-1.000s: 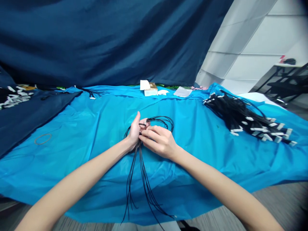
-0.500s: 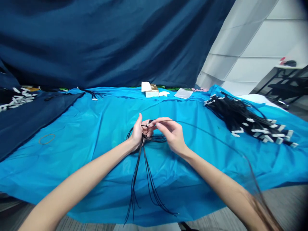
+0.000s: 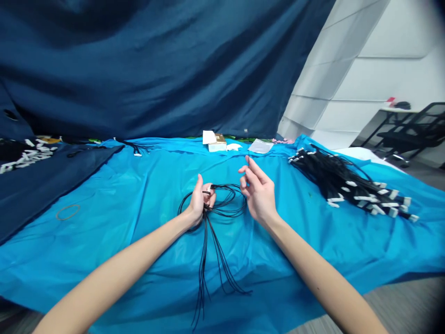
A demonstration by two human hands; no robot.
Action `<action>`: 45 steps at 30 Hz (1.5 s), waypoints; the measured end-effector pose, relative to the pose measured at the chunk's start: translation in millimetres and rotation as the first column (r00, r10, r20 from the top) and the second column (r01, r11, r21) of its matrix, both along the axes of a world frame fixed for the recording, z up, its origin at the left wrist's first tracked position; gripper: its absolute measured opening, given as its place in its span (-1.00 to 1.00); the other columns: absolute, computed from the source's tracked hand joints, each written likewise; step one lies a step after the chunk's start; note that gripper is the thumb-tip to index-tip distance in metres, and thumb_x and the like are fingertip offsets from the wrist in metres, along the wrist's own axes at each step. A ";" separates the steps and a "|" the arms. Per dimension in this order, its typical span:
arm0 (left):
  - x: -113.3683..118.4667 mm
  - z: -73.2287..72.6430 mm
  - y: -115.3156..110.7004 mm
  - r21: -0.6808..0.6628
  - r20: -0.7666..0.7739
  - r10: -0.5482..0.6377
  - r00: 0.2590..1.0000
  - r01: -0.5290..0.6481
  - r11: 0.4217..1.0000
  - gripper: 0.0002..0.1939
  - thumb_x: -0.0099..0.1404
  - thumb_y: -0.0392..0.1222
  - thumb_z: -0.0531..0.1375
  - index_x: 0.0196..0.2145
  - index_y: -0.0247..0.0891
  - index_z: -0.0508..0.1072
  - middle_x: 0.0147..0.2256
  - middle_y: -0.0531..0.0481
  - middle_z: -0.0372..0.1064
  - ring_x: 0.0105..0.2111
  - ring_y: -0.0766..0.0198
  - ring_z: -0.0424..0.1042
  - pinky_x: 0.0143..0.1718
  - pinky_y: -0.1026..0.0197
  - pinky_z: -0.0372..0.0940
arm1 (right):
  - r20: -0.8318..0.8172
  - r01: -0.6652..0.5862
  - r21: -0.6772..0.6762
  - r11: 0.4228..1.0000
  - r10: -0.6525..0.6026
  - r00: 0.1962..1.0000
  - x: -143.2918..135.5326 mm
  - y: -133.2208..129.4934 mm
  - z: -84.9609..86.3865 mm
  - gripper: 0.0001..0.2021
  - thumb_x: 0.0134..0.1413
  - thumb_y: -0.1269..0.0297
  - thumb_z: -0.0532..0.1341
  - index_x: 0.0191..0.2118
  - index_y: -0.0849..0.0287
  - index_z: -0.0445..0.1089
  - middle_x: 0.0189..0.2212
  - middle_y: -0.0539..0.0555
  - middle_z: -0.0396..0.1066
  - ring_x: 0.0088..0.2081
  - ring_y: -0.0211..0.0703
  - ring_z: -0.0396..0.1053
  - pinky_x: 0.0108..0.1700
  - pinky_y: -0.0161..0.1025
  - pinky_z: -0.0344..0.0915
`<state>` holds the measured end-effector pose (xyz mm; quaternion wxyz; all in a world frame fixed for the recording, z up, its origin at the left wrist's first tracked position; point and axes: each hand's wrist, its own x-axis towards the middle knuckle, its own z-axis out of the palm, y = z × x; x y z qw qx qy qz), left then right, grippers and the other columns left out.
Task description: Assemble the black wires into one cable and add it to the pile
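The black cables (image 3: 205,216) dangle nearest me, bunched up in my left hand (image 3: 198,202), fingers curled round them. My right hand's (image 3: 260,195) half-curled just beside, can't tell if it's pinching a strand. Little box (image 3: 217,147) sits way back.

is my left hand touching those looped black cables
Touching. The head view shows your left hand gripping the black cables, with loops and strands coming out of it.

Looks like an office: desk (image 3: 399,110), mesh-backed chair (image 3: 428,123), pale panelled wall (image 3: 385,74) at right (dark curtain (image 3: 174,69) hung behind).
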<state>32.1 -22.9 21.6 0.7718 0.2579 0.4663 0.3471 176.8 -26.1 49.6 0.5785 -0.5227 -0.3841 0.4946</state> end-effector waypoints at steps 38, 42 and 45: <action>-3.9 4.1 -0.8 0.232 -0.128 0.158 0.979 -0.125 0.965 -0.42 0.19 0.29 -0.24 -0.62 -0.25 0.13 -0.80 0.13 0.02 -0.83 0.48 0.01 -0.76 0.35 -0.17 | 0.818 -0.427 0.473 0.771 -0.203 0.538 -7.1 -17.7 0.4 -0.91 -0.04 0.48 0.19 -0.36 0.24 0.41 -0.57 0.01 0.21 -0.51 -0.33 0.17 -0.49 -0.34 0.18; -3.5 3.7 -1.1 0.226 -0.134 0.146 0.980 -0.113 0.967 -0.42 0.18 0.31 -0.24 -0.62 -0.25 0.12 -0.81 0.14 0.01 -0.83 0.47 -0.01 -0.76 0.35 -0.16 | 0.827 -0.452 0.478 0.753 -0.212 0.521 -6.4 -17.5 -1.4 -0.89 -0.03 0.48 0.18 -0.33 0.21 0.41 -0.56 0.01 0.22 -0.50 -0.33 0.15 -0.49 -0.35 0.17; -3.6 3.6 -1.2 0.214 -0.139 0.146 0.979 -0.114 0.970 -0.42 0.17 0.32 -0.24 -0.61 -0.24 0.12 -0.81 0.14 0.01 -0.82 0.47 -0.01 -0.76 0.35 -0.15 | 0.835 -0.464 0.471 0.750 -0.210 0.509 -6.2 -17.6 -2.7 -0.88 -0.02 0.47 0.18 -0.32 0.20 0.40 -0.56 0.00 0.21 -0.50 -0.33 0.15 -0.49 -0.34 0.16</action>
